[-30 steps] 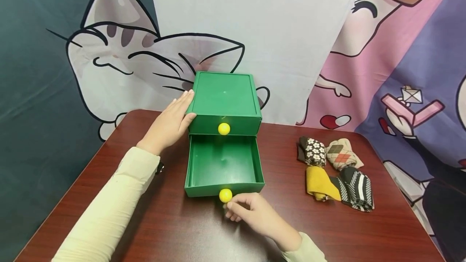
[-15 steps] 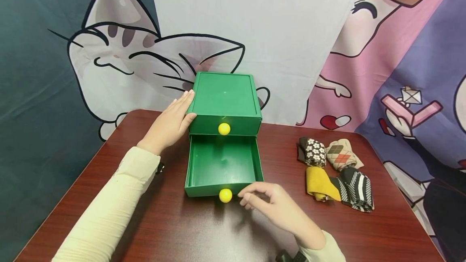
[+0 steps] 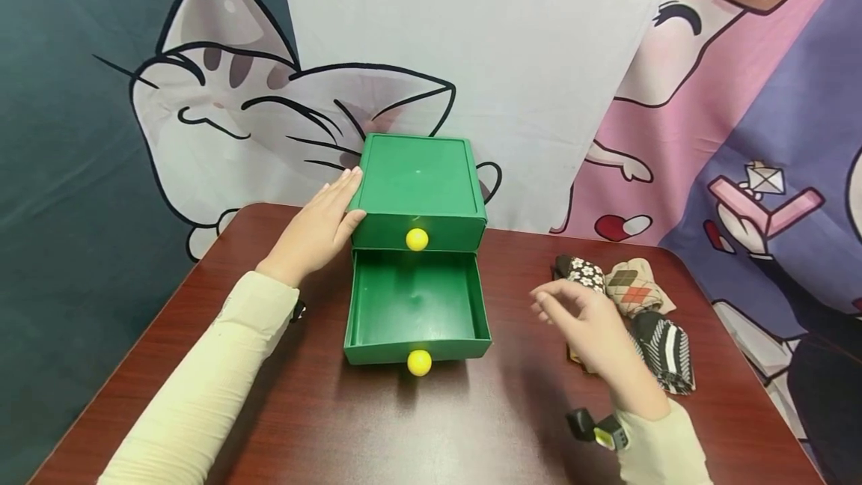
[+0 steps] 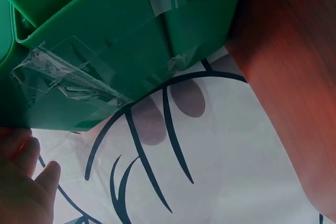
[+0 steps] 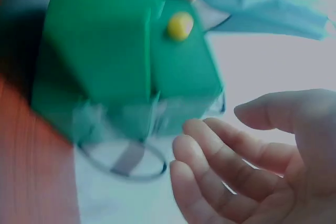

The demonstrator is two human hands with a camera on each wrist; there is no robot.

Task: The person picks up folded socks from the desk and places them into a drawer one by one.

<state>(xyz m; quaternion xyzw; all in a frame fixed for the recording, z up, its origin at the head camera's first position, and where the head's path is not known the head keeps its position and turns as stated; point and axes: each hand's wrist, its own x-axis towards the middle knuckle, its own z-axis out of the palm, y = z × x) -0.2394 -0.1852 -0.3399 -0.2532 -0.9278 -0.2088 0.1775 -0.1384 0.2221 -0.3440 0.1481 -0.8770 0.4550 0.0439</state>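
Note:
A small green drawer unit stands on the table with its lower drawer pulled out, the green floor showing. Each drawer front carries a yellow ball knob. My left hand lies with straight fingers against the unit's upper left side. Over the rolled socks at the right hovers my right hand, fingers loosely bent and holding nothing, as the right wrist view also shows. Under it, a yellow sock is mostly hidden. Around it lie a black floral sock, an argyle sock and a black-and-white striped sock.
The reddish-brown table extends around the unit. Behind it hangs a printed cloth with cartoon figures. Clear tape is stuck along the unit's side. A dark wrist device sits by the right sleeve.
My right hand has left the lower drawer's knob and moved right to above the socks. The left hand stays against the unit, and the lower drawer remains pulled out.

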